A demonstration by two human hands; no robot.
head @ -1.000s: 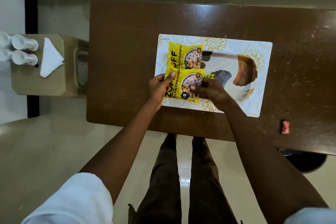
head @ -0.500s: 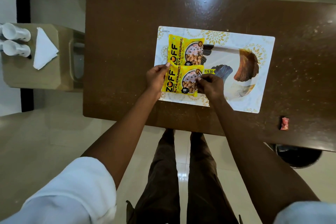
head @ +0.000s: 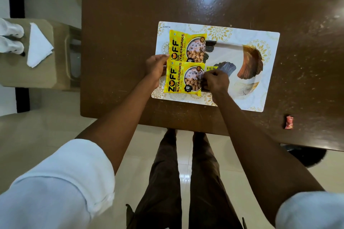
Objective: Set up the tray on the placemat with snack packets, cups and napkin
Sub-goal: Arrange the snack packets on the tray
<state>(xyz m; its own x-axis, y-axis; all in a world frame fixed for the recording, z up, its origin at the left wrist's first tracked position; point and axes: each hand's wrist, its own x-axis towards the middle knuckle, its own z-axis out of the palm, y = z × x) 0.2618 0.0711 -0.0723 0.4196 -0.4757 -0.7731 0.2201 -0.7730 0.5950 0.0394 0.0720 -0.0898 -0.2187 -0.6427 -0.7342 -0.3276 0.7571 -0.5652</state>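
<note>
1. Top-down head view: brown table [head: 130,42] with a white patterned placemat [head: 268,72] lying on it.
2. A tray [head: 232,57] sat on the placemat, pale with dark and gold fan shapes printed on it. Honestly its edges were hard to tell from the mat.
3. Two yellow ZOFF soya chunks packets were on the left part of the tray. The far packet [head: 186,46] lay flat, and the near packet [head: 183,77] was right below it, its top edge overlapping the far one a bit.
4. Left hand [head: 155,67] was at the near packet's left edge, fingers curled lightly against it. Looked like a steadying touch more than a real grab, couldn't fully tell.
5. Right hand [head: 216,81] was at the packet's right edge, fingers bunched and pinching the edge next to a yellow price tag [head: 211,69].
6. Off to the left, well apart from the table, a beige stool [head: 28,76] carried a folded white napkin [head: 39,44] and two white cups [head: 11,38] on their sides, partly cut off by the frame.
7. A small red wrapper [head: 288,122] lay on the table near its right front edge, away from the mat.
</note>
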